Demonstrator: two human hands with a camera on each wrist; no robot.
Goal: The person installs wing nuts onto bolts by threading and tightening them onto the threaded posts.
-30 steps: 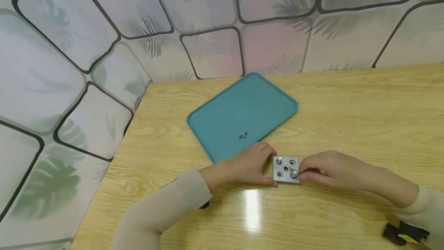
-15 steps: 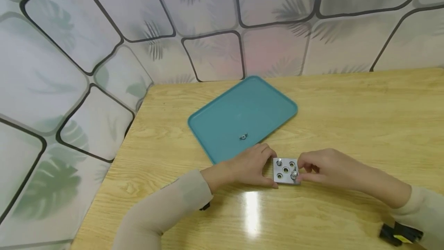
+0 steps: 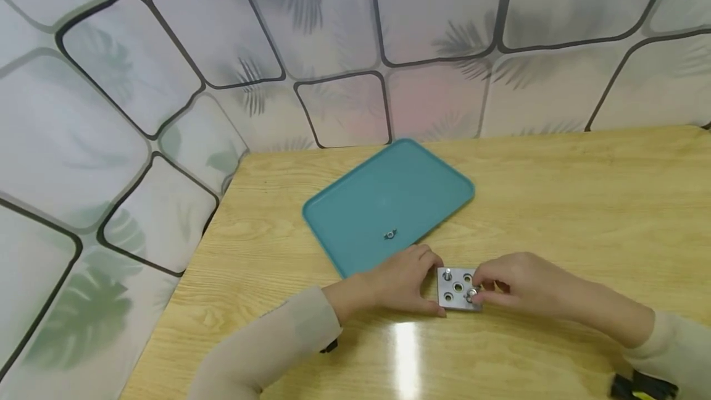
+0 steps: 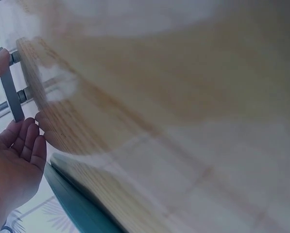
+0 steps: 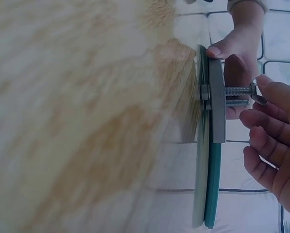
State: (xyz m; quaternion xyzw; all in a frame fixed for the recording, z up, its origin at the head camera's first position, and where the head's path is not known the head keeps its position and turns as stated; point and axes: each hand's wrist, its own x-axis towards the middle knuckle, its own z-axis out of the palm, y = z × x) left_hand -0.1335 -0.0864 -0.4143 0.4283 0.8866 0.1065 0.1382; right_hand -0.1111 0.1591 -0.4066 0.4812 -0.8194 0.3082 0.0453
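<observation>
Two bolts (image 5: 236,91) poke through the metal plate (image 3: 457,296), front-right of teal tray (image 3: 383,196). We see left hand (image 3: 402,281) spread wide, gripping plate edges; right hand (image 3: 519,283) narrowly pinching wing nut (image 5: 257,98) atop one bolt.

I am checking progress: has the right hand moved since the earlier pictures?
Yes, in the head view: the right hand moved slightly left relative to the plate, now overlapping its right edge.

Tray (image 3: 383,199) is teal; plate (image 3: 458,301) silver; table (image 3: 583,202) yellow, wood-grained.
</observation>
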